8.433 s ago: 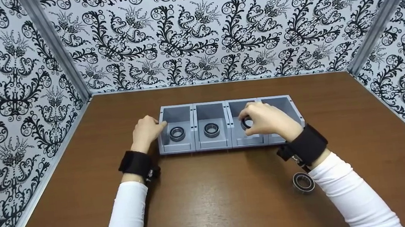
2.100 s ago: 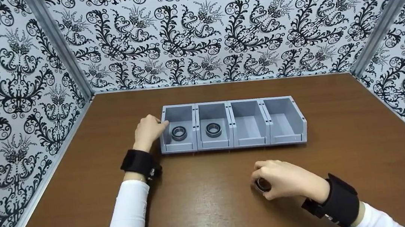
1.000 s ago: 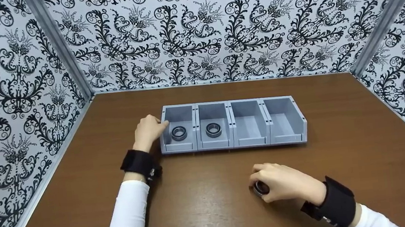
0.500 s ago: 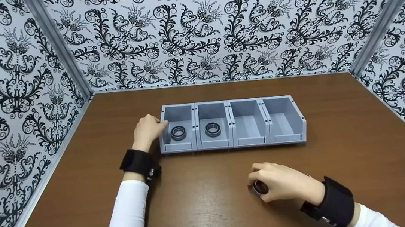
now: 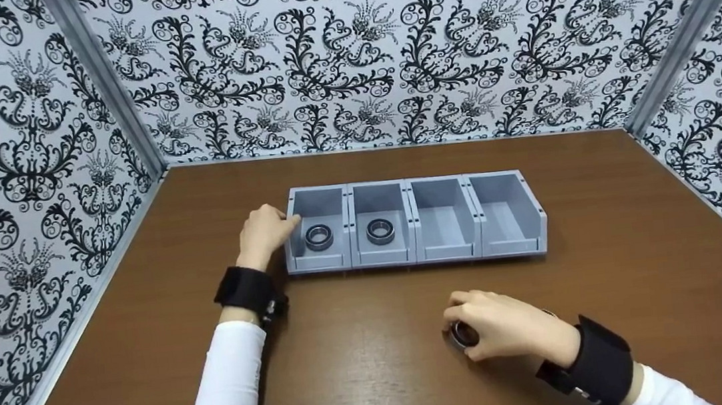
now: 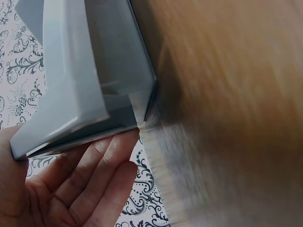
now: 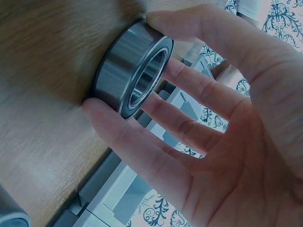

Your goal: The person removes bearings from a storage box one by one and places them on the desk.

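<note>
My right hand [image 5: 505,325] is low over the table, right of centre, with thumb and fingers round the rim of a ball bearing [image 7: 135,71]. The right wrist view shows the steel ring standing close against the wood between thumb and fingertips. My left hand [image 5: 264,234] grips the left side wall of the grey storage bins [image 5: 448,254], thumb over the edge and fingers along the outside. In the left wrist view, the left fingers [image 6: 102,165] lie against the bin's wall. Bearings lie flat in the first bin [image 5: 319,238] and the second bin [image 5: 380,232].
The two bins on the right hold nothing visible. Part of another bearing [image 7: 12,218] shows at the lower left of the right wrist view, mostly hidden behind my right hand in the head view. Patterned walls [image 5: 359,62] border the brown table [image 5: 363,350].
Since the oldest frame, my right hand has come from the third bin down to the table's front right, holding a bearing. In the last second both hands stay almost still.
</note>
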{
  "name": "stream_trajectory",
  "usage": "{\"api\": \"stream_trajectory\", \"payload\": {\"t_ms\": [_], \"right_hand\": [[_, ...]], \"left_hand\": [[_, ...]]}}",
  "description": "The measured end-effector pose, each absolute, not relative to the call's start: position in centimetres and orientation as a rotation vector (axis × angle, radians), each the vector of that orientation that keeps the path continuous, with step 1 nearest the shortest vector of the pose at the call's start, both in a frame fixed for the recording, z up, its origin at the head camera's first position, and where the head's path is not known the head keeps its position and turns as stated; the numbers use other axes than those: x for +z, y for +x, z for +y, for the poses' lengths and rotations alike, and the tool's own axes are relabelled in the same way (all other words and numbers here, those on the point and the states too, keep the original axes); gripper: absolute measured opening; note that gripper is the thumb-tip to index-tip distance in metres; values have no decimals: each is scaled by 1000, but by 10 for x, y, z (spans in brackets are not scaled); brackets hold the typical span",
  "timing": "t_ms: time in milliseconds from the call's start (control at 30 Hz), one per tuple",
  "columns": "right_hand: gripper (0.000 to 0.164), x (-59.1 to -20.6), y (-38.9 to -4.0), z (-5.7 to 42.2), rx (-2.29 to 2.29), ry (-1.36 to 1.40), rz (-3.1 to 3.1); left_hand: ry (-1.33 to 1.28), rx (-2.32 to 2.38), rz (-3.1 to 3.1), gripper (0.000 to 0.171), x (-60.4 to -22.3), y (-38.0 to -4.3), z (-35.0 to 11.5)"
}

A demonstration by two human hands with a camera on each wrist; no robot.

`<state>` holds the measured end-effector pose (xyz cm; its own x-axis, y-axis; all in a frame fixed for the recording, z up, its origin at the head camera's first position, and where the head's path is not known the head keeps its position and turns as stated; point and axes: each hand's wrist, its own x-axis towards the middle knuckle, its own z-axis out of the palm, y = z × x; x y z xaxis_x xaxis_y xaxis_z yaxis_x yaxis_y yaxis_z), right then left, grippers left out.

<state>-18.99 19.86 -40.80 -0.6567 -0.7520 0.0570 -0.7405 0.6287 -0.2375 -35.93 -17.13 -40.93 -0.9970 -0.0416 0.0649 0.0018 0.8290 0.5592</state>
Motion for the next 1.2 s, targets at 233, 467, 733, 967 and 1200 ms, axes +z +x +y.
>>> {"api": "stream_trajectory", "payload": {"t_ms": [233, 467, 733, 967, 1200], "right_hand": [[33, -408, -189, 199, -373, -1265, 2788], [33, -409, -189, 199, -379, -1286, 2794], [34, -408, -189, 200, -381, -1277, 2783], [34, -408, -189, 200, -383, -1279, 2784], [33, -409, -188, 201, -419, -1291, 2785]], "left_hand": [[22, -904, -2921, 42, -412, -361, -172], [29, -901, -2925, 43, -412, -361, -173], [23, -895, -2920, 42, -412, -361, -172], [24, -896, -2911, 41, -412, -360, -172], [28, -891, -2914, 42, -412, -362, -171]]}}
